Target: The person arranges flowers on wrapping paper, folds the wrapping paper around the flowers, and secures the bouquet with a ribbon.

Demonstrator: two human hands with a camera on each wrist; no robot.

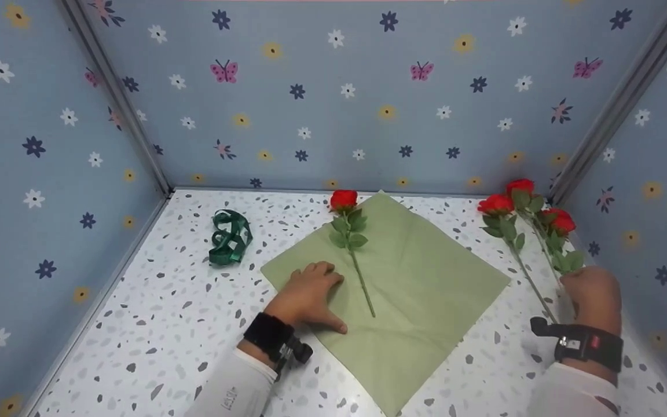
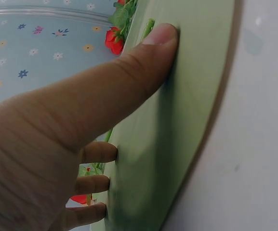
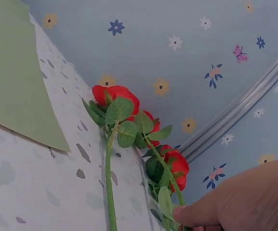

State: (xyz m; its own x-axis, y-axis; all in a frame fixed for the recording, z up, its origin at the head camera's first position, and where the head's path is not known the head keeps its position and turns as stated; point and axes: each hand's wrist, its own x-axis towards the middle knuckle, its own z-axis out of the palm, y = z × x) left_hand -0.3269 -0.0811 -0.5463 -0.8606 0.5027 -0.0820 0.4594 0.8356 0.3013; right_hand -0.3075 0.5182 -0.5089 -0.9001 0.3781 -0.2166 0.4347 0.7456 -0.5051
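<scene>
1. Green sheet, one: laid cornerwise on the table; bears one rose, its stem on the sheet, its bloom past the far left edge.
2. Left hand: released, digits spread, resting on the sheet's left side.
3. Right hand: pinching a stem among three roses at the table's right; which rose, cannot tell.
4. Ribbon, dark green: loosely looped, left of the sheet; seen in the head view only.
5. Left wrist view: thumb and three fingertips against the sheet, from low down.
6. Right wrist view: thumb tip on the stem, a contact the head view hides.
7. Table: white, grey-speckled.
8. Walls: blue, printed with flowers and butterflies; metal strips at the corners.
</scene>
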